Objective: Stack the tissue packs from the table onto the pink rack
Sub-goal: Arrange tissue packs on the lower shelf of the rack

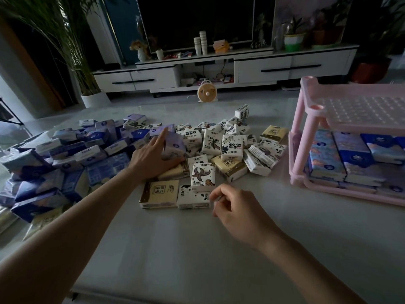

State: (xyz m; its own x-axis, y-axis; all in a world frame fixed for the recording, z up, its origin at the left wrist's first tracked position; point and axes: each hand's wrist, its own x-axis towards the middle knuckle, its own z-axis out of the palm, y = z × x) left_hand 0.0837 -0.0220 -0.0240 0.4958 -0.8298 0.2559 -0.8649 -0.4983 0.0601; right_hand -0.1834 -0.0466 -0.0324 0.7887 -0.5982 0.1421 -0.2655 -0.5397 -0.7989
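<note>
The left hand (151, 157) grips a lavender pack (174, 145), fingers stretched along its top edge and thumb tucked under its lower edge, and the pack stands tilted up out of the heap, well to the left of the pink rack (306, 137). The right hand (234, 208) holds nothing, its fingers loosely curled. It hovers over the table (175, 249) nearer the rack than the left hand, just beside a white printed pack (192, 197) that lies flat next to a beige pack (158, 194). Between the hands and the rack spreads a jumble of white and beige packs (221, 145), the nearest of them close to the rack's left post but apart from it. Farthest from the rack, at the table's left side, lies a deeper pile of blue and purple packs (72, 154) (some still bundled in clear wrap). On the rack's lower shelf, blue packs (350, 159) already lie in rows; its perforated top shelf (359, 110) sits above them.
</note>
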